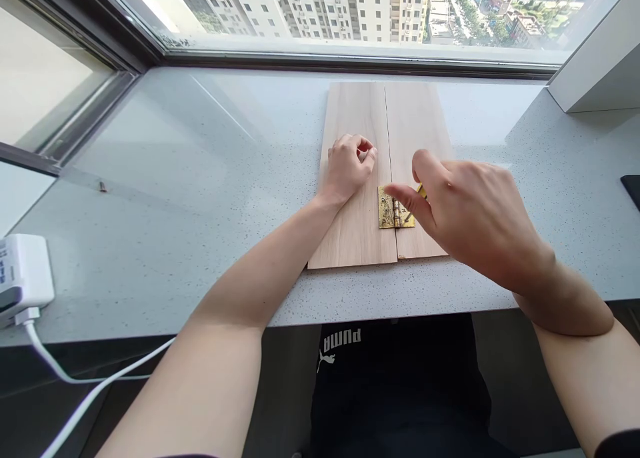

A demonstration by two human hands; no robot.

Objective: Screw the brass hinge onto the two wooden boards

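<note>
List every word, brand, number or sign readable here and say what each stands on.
"PUMA", with the leaping-cat logo, in white on the black shirt, upside down in this view.
Small blue print on the white power adapter at the left edge: too small and cut off to read.

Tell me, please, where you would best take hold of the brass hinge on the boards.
Pinch the raised barrel of the brass hinge from the near side, probably: its leaves lie flat on the wooden boards, but the barrel stands proud along their seam.
</note>
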